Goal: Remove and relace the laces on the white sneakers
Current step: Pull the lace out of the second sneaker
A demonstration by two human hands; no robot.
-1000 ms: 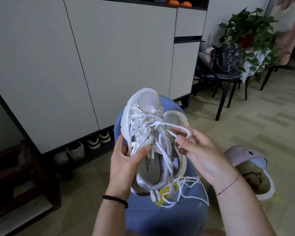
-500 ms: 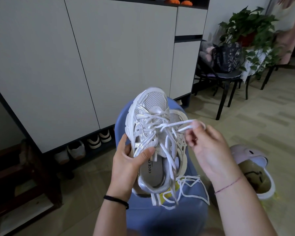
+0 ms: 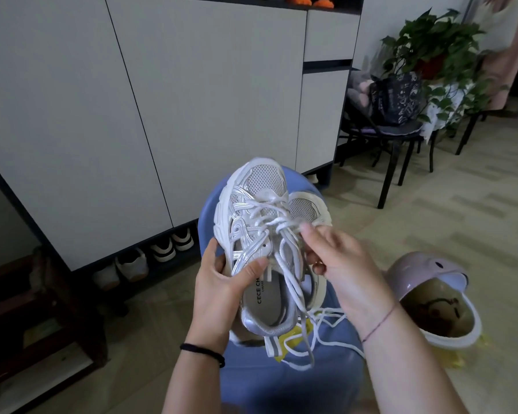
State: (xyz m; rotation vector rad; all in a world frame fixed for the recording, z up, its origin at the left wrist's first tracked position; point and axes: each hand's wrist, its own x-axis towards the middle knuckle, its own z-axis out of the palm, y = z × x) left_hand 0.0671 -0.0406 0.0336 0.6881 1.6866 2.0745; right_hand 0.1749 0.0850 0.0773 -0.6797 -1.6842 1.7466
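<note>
Sneaker held over stool, lace pinched.
Left hand (image 3: 222, 282) grips the white sneaker (image 3: 251, 210) by its side, thumb on the collar, toe pointing away, above the blue stool (image 3: 281, 383). Right hand (image 3: 341, 264) pinches the lace (image 3: 277, 227) at the upper eyelets. Second sneaker (image 3: 307, 206) lies underneath on the stool. A loose lace (image 3: 329, 313) lies on the seat beside the heel.

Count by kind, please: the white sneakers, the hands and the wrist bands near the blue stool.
White sneakers: 2, held sneaker and second sneaker
Hands: 2, left hand and right hand pinching the lace
Wrist bands: 2, black band and red thread
Total: 6
</note>
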